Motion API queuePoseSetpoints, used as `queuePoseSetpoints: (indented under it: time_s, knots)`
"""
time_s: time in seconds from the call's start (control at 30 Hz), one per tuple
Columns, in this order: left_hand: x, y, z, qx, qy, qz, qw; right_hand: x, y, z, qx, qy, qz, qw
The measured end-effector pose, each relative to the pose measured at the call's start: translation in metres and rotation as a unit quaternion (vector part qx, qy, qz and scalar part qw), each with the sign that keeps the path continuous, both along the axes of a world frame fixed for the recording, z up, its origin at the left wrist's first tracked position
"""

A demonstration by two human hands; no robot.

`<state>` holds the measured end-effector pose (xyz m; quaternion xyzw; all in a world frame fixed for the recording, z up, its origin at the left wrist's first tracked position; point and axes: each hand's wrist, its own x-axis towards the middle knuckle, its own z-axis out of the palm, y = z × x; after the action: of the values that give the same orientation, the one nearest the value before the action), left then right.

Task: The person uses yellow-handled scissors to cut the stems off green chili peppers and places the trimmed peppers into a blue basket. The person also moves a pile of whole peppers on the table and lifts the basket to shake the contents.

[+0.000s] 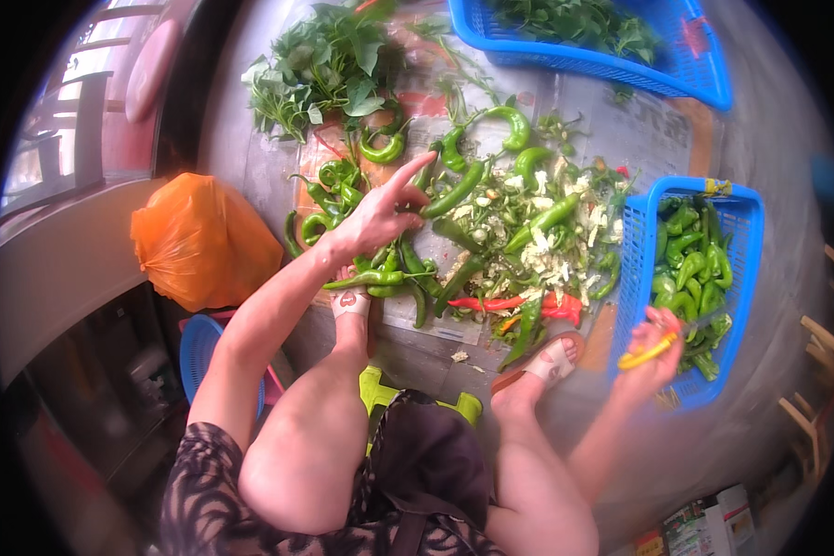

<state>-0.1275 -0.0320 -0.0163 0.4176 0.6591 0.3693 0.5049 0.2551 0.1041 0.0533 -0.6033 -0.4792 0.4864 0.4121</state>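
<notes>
My left hand (382, 212) is over the pile on the floor, with thumb and fingers closed on the end of a long green pepper (456, 191) and the index finger stretched out. In my right hand (655, 344) are scissors with a yellow handle (645, 353), their blades pointing over a blue plastic basket (631, 257) that holds green peppers (695, 264). Whole green peppers (379, 278) lie below and around my left hand. To their right is a heap of stems, seeds and pale cores (552, 243), with red peppers (563, 306) at its near edge.
Leafy greens (333, 62) lie on newspaper at the upper left. A second blue basket (577, 59) with greens stands at the top. An orange plastic bag (201, 243) and a round blue basket (198, 358) are on the left. My sandaled feet flank the near edge of the newspaper.
</notes>
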Motion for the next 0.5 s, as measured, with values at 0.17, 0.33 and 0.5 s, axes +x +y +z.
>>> queuePoseSetpoints:
  time_s: [0.17,0.33,0.5]
  knots:
    - [0.032,-0.048,0.021,-0.027,-0.201,0.042,0.978,-0.094,-0.035,-0.049,-0.311,0.25,0.163,0.902]
    - [0.079,-0.045,0.011,-0.033,-0.289,-0.037,0.956,-0.134,-0.051,-0.045,-0.371,0.312,0.171,0.858]
    - [0.088,-0.025,0.012,-0.025,-0.316,-0.033,0.948,-0.126,-0.053,-0.059,-0.336,0.325,0.159,0.87]
